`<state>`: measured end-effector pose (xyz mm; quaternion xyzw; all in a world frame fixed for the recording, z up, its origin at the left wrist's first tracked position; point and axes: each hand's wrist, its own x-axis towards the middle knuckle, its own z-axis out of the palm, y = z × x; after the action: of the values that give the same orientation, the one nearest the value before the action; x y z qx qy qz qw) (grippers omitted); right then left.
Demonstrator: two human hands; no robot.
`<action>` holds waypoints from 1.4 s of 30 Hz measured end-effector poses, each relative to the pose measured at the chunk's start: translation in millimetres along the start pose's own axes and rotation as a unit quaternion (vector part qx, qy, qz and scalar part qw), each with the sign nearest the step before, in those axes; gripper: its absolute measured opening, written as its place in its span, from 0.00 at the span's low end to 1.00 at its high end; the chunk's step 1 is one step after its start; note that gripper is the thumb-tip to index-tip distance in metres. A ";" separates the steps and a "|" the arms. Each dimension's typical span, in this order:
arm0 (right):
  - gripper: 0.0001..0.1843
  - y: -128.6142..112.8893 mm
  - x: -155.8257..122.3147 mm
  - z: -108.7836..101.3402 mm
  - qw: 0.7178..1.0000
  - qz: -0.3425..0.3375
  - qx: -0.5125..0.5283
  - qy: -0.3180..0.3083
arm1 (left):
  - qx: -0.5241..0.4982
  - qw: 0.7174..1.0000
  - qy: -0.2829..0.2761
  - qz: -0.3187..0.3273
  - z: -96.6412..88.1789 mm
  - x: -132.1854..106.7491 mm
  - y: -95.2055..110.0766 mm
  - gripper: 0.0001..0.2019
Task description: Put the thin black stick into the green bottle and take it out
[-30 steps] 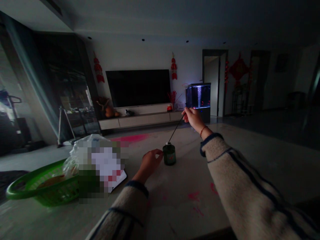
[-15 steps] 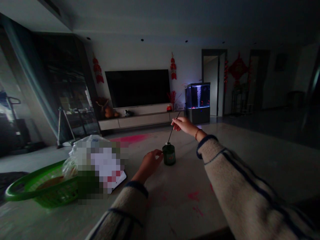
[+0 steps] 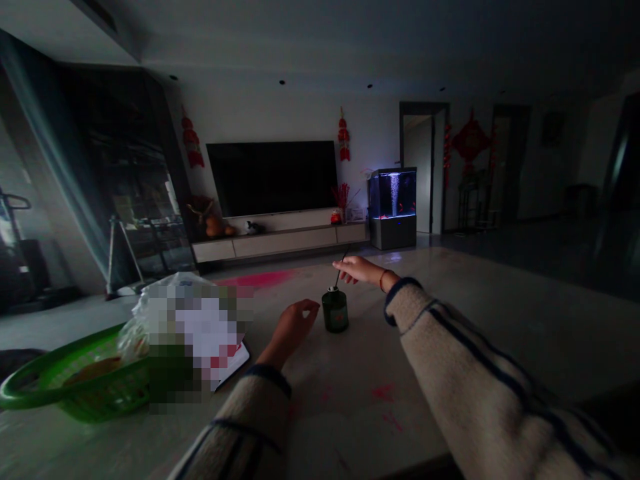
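A dark green glass bottle with a narrow neck stands on the pale stone tabletop. My right hand is above and to the right of it, shut on a thin dark stick. The stick's lower end goes into the bottle's mouth, and the part inside is hidden. My left hand rests just left of the bottle, fingers loosely curled and holding nothing. Its fingertips are very close to the glass, but I cannot tell whether they touch.
A green plastic basket and a crumpled plastic bag sit at the table's left, beside a pixelated object. Pink stains mark the tabletop. Beyond the table stand a low TV cabinet and a lit aquarium.
My right hand has moved down and left toward the bottle, and the stick stands steeper and sits deeper in the bottle. My left hand has barely moved.
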<state>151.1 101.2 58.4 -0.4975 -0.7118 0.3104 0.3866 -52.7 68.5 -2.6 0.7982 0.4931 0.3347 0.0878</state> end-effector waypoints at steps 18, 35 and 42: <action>0.39 40.1 -47.1 105.0 0.973 -0.032 0.015 0.227 | -0.292 0.939 0.124 -0.132 -5.5 12.4 -21.6 0.29; 0.37 71.3 2.5 67.8 0.987 -0.071 0.141 0.019 | -0.275 0.940 0.116 -0.165 9.2 17.2 -35.1 0.18; 0.38 89.3 46.8 53.7 0.988 -0.049 0.143 -0.024 | -0.206 0.964 0.074 -0.147 23.0 19.8 -43.9 0.17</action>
<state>137.2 170.4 -31.4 -0.3937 -0.6927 0.4018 0.4514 -64.7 111.5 -31.9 0.6544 0.5305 0.4706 0.2623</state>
